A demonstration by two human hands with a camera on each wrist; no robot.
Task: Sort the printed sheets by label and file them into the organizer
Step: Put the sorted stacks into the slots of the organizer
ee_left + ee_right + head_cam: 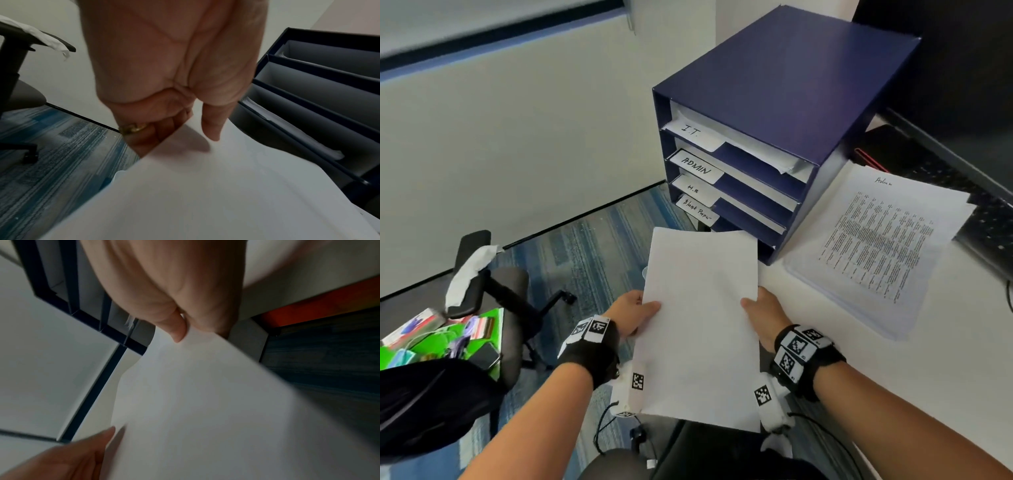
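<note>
A blank white sheet (pixel 702 322) hangs in the air in front of the organizer, held by both hands. My left hand (pixel 635 313) pinches its left edge, thumb on top and fingers beneath. My right hand (pixel 765 313) pinches the right edge the same way. The wrist views show the sheet (pixel 205 186) (pixel 205 402) under each thumb. The navy organizer (pixel 791 85) stands on the desk with tabs reading I.T. (pixel 693 132), ADMIN (pixel 697 166), H.R (pixel 693 189) and Blank Paper (pixel 698 212). A stack of printed sheets (pixel 876 246), its top one marked Admin, lies to the organizer's right.
A black keyboard (pixel 983 219) sits at the desk's far right beside the stack. An office chair (pixel 493 291) with a white tissue on its armrest stands at the left over blue carpet. Colourful packets (pixel 441 335) and a dark bag (pixel 431 404) lie at the lower left.
</note>
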